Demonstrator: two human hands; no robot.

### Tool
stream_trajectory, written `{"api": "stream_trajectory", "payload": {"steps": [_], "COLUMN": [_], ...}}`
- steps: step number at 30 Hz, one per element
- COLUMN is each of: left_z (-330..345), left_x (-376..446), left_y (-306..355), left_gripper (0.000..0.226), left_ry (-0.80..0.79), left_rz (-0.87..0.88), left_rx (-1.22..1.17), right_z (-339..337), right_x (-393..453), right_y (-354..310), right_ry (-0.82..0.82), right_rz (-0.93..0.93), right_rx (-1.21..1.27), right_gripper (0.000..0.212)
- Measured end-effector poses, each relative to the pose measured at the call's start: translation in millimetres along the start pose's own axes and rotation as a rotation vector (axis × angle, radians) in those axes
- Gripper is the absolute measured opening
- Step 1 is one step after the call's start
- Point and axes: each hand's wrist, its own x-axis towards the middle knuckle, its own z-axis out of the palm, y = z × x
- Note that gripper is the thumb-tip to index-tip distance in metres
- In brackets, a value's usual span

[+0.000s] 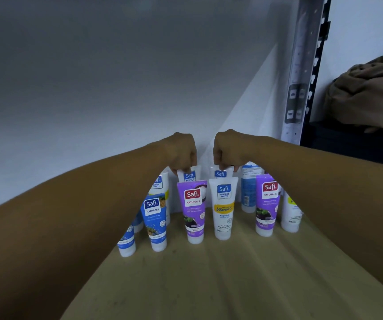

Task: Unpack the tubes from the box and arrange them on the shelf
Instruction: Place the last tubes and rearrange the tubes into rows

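Note:
Several Safi tubes stand cap-down on the tan shelf board against the white back wall. My left hand pinches the top of a white Perfect White tube in the back row. My right hand pinches the top of another white tube beside it. In front stand a purple Naturals tube, a white Vitamin C tube, a blue Naturals tube and a second purple tube. The box is out of view.
A metal shelf upright with slots rises at the right. Beyond it a brown bundle of cloth lies on a dark surface. More tubes stand at the far left and far right, partly behind my forearms.

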Motion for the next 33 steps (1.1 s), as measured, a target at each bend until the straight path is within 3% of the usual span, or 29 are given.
{"api": "stream_trajectory", "payload": {"steps": [7,21,25,33], "left_z": [3.3,6.2,-3.7,-18.3], "left_x": [-1.5,-0.1,4.8,35.2], "left_y": [-9.7,-8.2,2.1,55.3], "left_gripper": [0.022,0.024,0.026,0.026], "left_ry": [0.039,0.021,0.042,0.138], "left_rz": [0.101,0.121,0.136,0.255], "left_rx": [-0.118,-0.051,-0.111,-0.230], "right_z": [2.5,0.8,-12.3,-44.8], "right_x": [2.5,-7.4,-16.3,-25.6], "right_y": [5.5,21.3,32.7,81.0], "right_ry": [-0.010,0.006,0.051,0.086], "right_rz": [-0.072,-0.133,-0.121,-0.006], "right_rx": [-0.042,-0.010,0.119,0.026], "right_gripper": [0.023,0.026,0.030,0.025]}}
